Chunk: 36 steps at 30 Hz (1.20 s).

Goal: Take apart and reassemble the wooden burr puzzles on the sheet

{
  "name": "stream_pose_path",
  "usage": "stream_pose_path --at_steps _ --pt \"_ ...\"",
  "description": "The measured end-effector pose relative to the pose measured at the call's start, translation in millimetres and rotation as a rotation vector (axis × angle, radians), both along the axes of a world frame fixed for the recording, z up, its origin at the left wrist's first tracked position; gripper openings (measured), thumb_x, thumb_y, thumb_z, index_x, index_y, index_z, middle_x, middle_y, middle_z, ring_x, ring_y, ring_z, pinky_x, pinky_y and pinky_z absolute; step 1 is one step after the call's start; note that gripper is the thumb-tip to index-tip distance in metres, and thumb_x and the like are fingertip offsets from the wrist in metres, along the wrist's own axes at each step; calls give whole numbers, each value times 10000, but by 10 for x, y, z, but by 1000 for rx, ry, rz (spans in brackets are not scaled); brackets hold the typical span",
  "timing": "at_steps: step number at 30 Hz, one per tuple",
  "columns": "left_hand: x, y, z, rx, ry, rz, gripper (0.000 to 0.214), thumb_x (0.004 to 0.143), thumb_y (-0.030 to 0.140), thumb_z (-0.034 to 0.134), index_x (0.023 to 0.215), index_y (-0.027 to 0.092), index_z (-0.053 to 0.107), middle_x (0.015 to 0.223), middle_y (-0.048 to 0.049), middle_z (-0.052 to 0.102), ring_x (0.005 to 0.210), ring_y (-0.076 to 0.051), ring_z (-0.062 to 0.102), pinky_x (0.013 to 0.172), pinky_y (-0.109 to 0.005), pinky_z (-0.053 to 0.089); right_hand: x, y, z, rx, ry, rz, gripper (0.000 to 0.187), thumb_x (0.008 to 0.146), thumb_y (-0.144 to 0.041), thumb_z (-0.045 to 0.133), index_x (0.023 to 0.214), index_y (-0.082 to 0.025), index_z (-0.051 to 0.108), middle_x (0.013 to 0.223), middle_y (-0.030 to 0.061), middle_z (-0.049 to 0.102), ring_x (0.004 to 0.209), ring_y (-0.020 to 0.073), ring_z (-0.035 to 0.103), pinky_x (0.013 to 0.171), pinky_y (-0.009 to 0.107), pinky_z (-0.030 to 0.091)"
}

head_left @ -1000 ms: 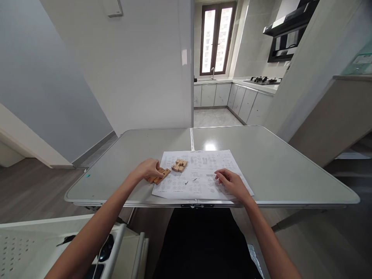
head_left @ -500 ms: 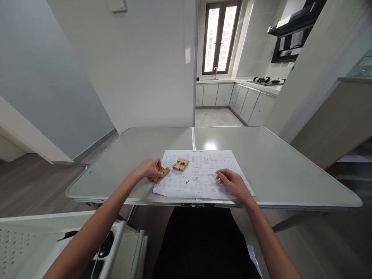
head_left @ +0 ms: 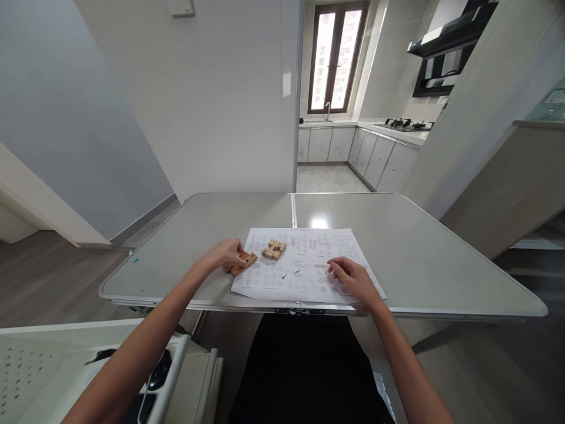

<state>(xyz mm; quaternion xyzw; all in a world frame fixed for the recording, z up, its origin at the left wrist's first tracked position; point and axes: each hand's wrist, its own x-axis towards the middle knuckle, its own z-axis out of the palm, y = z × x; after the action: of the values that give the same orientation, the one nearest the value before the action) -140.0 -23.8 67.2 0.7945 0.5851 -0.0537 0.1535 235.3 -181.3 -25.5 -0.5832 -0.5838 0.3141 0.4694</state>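
Note:
My left hand (head_left: 228, 253) is closed at the left edge of the printed sheet (head_left: 265, 284), its thumb and fingers on a brown wooden piece (head_left: 248, 261) with dark holes. More brown wood shows under the fingers, partly hidden. Right of that hand, on the sheet, lies a small cluster of pale wooden blocks (head_left: 274, 249), set close together with a gap in the middle. My right hand (head_left: 352, 277) rests on the sheet's right side, fingers loosely bent and apart, with nothing visible in them.
The sheet lies on a pale folding table (head_left: 424, 259) with a metal seam and rim. At lower left stands a white plastic cart (head_left: 176, 359) holding dark objects and a cable. A wall (head_left: 212, 106) rises behind the table; a kitchen counter (head_left: 331, 123) is farther back.
My left hand has shifted very slightly at the brown wooden pieces. My right hand and the pale blocks stay put; the view has moved a touch.

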Motion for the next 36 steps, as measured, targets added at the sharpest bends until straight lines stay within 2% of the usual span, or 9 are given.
stream_pose_path --at_steps 8,15,18,22,25,29,32,36 --pt "11 58 35 18 -27 34 500 594 474 804 1000 195 719 1064 -99 787 928 -269 723 617 -267 460 11 8 -21 -8 0 7 405 965 -603 571 1037 -236 726 905 60 771 752 212 662 681 326 491" --pt "79 130 244 62 -57 60 478 638 463 801 1017 180 737 1085 -108 789 986 -279 716 667 -274 476 -8 -3 13 6 2 1 406 953 -610 582 1012 -239 736 884 48 772 724 197 661 680 321 500" --pt "262 132 342 52 -77 37 464 643 463 814 997 171 750 1035 -105 795 932 -276 721 641 -277 472 -9 -6 14 6 1 -4 408 951 -614 588 1012 -241 741 879 48 771 722 199 663 663 321 493" --pt "746 60 388 18 -146 -51 519 659 454 828 1076 158 743 1042 -107 789 904 -254 727 632 -272 483 2 -3 2 9 1 -1 417 954 -618 580 1014 -236 736 886 53 770 722 202 664 678 328 496" --pt "1181 -73 327 -13 -190 -149 484 638 470 851 1006 169 757 1075 -112 785 912 -255 727 625 -276 492 5 1 3 15 0 3 434 954 -627 572 1020 -229 733 880 60 767 727 209 665 679 331 495" --pt "1653 -290 120 -64 -207 -258 417 604 429 871 919 179 761 998 -120 791 831 -256 729 600 -298 496 1 7 14 27 3 6 459 949 -644 567 1028 -225 735 878 61 769 721 207 667 669 325 500" --pt "1861 -392 -59 -71 -186 -307 368 554 347 889 836 161 743 886 -144 780 805 -288 727 608 -327 489 1 12 19 34 3 4 463 947 -644 562 1020 -221 736 859 60 769 708 206 668 663 324 505" --pt "1952 -421 -204 -32 -214 -331 428 548 302 894 919 163 731 944 -164 772 872 -305 727 650 -328 491 14 14 12 38 -18 -5 446 964 -609 548 1031 -209 735 823 55 762 706 208 672 668 322 511"
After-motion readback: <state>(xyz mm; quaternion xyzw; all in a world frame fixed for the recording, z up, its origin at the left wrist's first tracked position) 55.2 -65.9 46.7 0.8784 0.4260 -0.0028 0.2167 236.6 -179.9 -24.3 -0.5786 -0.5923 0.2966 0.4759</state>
